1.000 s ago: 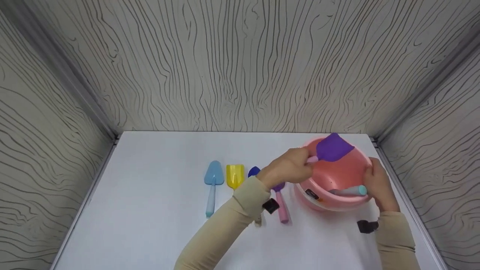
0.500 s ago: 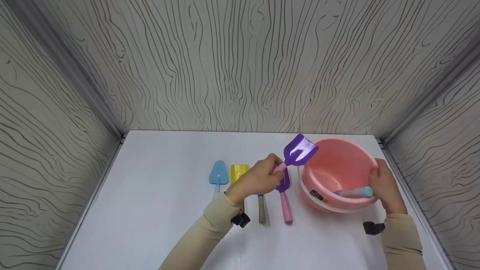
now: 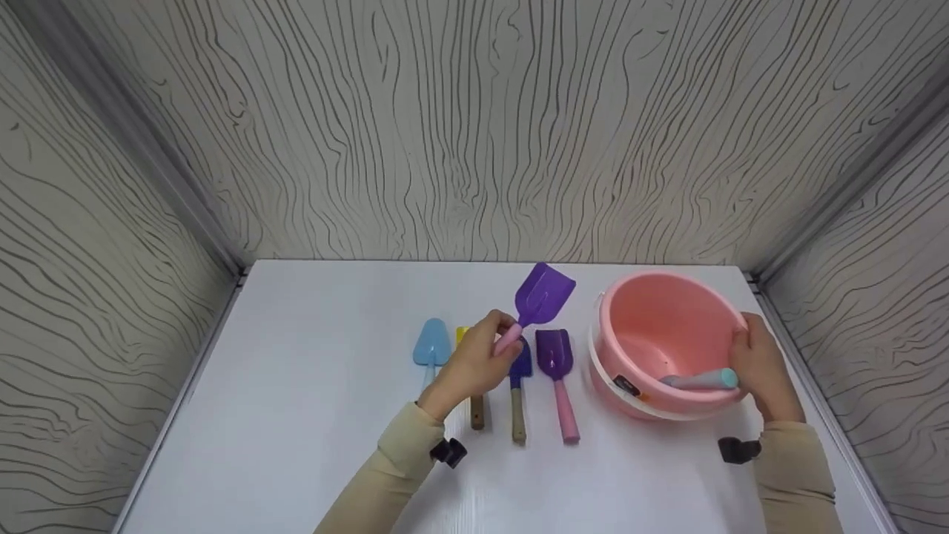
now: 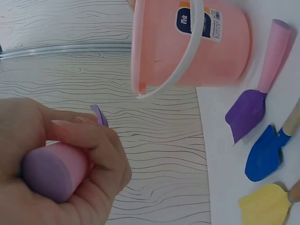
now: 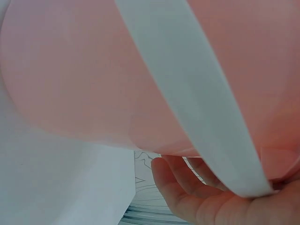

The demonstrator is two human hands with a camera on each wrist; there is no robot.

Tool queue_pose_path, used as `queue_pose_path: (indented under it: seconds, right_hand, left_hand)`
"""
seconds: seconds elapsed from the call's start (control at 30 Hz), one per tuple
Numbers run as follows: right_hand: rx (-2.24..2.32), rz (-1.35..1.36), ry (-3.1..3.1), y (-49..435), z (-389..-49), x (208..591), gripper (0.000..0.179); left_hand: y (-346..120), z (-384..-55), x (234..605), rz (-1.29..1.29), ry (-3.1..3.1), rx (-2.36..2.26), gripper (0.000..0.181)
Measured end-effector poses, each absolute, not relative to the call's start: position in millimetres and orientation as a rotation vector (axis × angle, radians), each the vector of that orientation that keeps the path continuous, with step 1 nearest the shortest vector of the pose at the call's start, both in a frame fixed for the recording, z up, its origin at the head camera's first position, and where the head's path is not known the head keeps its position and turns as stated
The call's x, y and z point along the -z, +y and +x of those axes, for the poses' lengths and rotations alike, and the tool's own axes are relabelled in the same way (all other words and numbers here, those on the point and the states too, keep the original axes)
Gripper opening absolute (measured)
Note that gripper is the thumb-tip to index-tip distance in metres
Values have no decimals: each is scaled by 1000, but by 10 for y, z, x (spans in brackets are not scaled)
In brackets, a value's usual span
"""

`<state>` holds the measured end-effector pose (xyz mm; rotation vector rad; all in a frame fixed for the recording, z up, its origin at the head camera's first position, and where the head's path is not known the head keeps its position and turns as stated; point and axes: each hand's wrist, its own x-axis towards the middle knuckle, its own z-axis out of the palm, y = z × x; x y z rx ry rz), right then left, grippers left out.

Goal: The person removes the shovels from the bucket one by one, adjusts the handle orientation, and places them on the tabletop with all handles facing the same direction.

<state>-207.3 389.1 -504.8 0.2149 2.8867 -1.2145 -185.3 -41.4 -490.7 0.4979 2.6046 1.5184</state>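
Observation:
My left hand holds a purple toy shovel by its pink handle, raised above the row of shovels, blade pointing up and away. From the left wrist view, the fingers curl round that pink handle. At the right, my right hand grips the rim of a pink bucket. The right wrist view shows its fingers by the end of the white bucket handle. A tool with a grey, turquoise-tipped handle leans inside the bucket; its far end is unclear.
Beside the bucket lies another purple shovel with a pink handle. Left of it are a blue shovel, a yellow shovel partly behind my left hand, and a light blue shovel. Wood-patterned walls enclose the white table.
My left hand has carried the purple shovel leftward, from over the bucket to above the row. The right hand keeps its grip on the bucket. The head view has shifted slightly.

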Motion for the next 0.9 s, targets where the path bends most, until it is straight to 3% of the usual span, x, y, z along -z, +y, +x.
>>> queue_pose_path:
  seconds: [0.53,0.9]
  right_hand:
    - [1207,232,2913,3920,-2086,5064,57]
    - [1248,224,2902,3883,-2105,5090,57]
  left_hand:
    - [-1110,-1832,5675,113,2764,-1734,26]
    - [-1296,-1745,5851,-195,2784,-1639,27]
